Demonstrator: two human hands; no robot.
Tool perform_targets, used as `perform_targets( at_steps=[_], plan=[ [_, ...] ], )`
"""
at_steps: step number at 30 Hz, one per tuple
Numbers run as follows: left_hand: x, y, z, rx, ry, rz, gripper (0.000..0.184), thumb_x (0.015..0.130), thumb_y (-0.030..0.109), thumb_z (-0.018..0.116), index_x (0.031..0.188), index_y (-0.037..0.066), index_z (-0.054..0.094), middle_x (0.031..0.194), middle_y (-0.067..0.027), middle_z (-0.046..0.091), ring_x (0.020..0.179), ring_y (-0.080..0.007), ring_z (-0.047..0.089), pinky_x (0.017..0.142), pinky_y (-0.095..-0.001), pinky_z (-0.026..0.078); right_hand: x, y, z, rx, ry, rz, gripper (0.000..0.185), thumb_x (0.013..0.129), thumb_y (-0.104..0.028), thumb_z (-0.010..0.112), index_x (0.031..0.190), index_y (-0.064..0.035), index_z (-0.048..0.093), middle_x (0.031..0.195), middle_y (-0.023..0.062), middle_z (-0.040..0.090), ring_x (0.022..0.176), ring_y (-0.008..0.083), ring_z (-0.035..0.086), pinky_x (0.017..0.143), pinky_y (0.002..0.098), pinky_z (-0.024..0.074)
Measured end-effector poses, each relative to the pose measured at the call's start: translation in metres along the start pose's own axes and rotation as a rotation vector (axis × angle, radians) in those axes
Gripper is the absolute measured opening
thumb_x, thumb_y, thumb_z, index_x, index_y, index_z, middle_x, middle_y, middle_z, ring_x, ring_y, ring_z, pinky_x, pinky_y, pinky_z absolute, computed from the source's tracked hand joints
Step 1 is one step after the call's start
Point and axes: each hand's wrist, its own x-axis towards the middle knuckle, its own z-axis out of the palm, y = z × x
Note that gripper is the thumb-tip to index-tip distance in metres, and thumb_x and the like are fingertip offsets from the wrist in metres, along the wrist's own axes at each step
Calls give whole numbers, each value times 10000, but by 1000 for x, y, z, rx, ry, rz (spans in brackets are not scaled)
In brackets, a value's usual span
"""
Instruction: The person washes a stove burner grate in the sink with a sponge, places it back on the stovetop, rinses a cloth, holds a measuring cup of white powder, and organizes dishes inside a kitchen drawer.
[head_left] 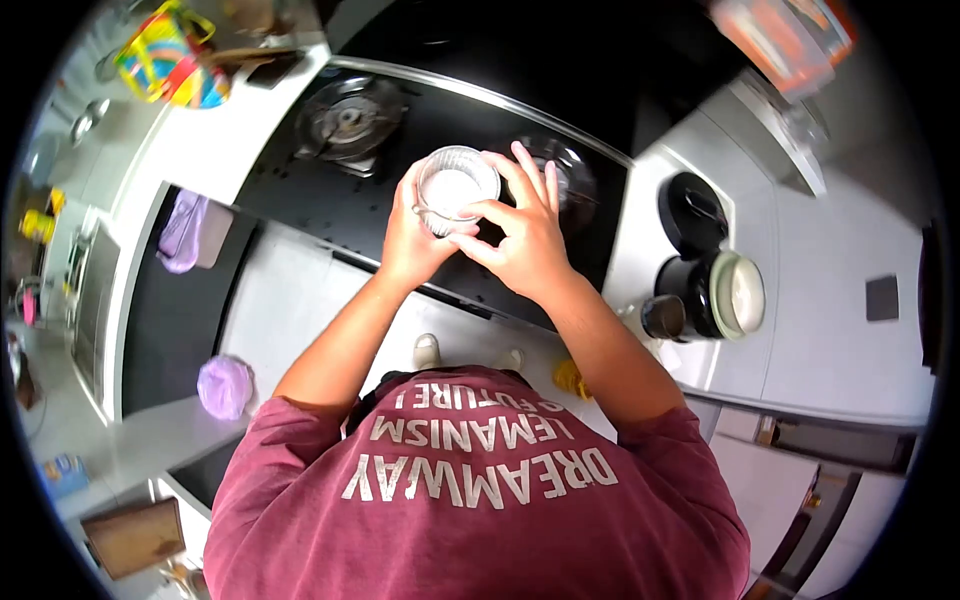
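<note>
A small clear ribbed cup [457, 182] with white contents is held up over the black gas stove [290, 165]. My left hand [410, 230] is closed round the cup's left side and bottom. On the cup's right side, my right hand [520, 225] touches the rim with thumb and fingers, some of its other fingers raised. A thin light-coloured piece shows at the cup's lower left rim; what it is I cannot make out. Behind the hands are two burners, the left one [350, 118] in full view and the right one [570, 185] partly hidden by my right hand.
On the right counter stand a black round lid [693, 213], a dark pot with a pale green rim [738, 295] and a dark glass jar [663, 317]. A colourful bag [175, 60] sits at the upper left. A purple-lined bin [225, 387] is on the floor at left.
</note>
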Motion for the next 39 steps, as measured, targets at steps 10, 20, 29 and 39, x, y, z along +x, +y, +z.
perform_targets(
  at_steps=[10, 20, 29, 39],
  plan=[
    [-46, -17, -125, 293, 349, -108, 903, 622, 201, 850, 1360, 37, 357, 1318, -179, 448, 1231, -337, 459, 1017, -409, 397, 62, -76, 105, 365, -155, -160, 105, 692, -223, 770, 729, -140, 717, 1267, 81, 543, 1324, 362, 350, 1099, 606, 128],
    [-107, -14, -246, 634, 719, -202, 908, 623, 203, 842, 1364, 32, 345, 1302, -189, 455, 1227, -357, 456, 1013, -420, 401, 115, -185, 189, 593, -377, -412, 80, 717, -217, 739, 734, -154, 694, 1242, 77, 553, 1321, 361, 351, 1095, 609, 129],
    [-156, -59, -400, 354, 960, -263, 912, 628, 171, 840, 1365, 15, 326, 1293, -190, 482, 1216, -302, 486, 1009, -394, 406, 164, -319, 326, 897, -511, -385, 113, 727, -207, 759, 807, -132, 731, 1187, 76, 591, 1251, 324, 425, 1079, 507, 247],
    [-197, -99, -576, 302, 933, -271, 975, 625, 181, 868, 1378, -10, 279, 1286, -153, 493, 1202, -241, 482, 1024, -366, 387, 300, -399, 447, 926, -325, -246, 125, 803, -125, 720, 849, -10, 700, 827, 91, 684, 787, 180, 651, 724, 280, 496]
  ],
)
